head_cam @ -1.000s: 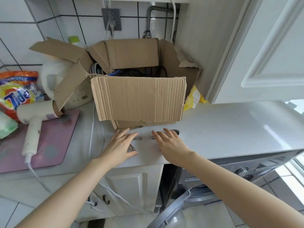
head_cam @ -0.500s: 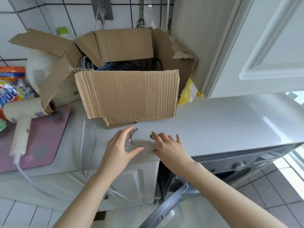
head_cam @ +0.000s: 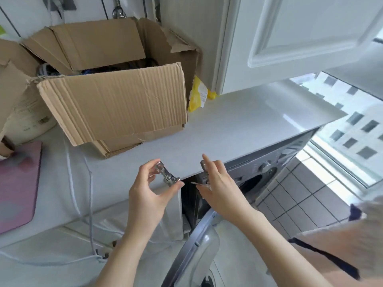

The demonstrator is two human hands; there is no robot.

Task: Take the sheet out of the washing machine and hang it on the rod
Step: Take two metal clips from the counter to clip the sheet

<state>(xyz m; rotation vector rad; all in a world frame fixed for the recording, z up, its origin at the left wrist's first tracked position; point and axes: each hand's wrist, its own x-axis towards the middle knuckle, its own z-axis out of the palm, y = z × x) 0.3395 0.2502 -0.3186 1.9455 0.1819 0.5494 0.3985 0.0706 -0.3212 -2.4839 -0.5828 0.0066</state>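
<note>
Clips: left hand (head_cam: pixel 151 195) pinches one metal clip (head_cam: pixel 167 176), right hand (head_cam: pixel 217 187) grips another metal peg (head_cam: pixel 205 175), both lifted off the desk (head_cam: pixel 238 125) front edge, likely for pinning.
Sheet: unseen; washing machine (head_cam: pixel 259 172) under the desk, door (head_cam: pixel 199 251) open.

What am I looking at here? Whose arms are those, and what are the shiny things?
A person wears a camera on their head, so you see their own two arms from above. The left hand pinches a metal clip. The right hand holds another metal clip. Both are above a white counter. On it sits an open cardboard box with a yellow packet beside it. Under the counter is a washing machine with its door swung open.
</note>
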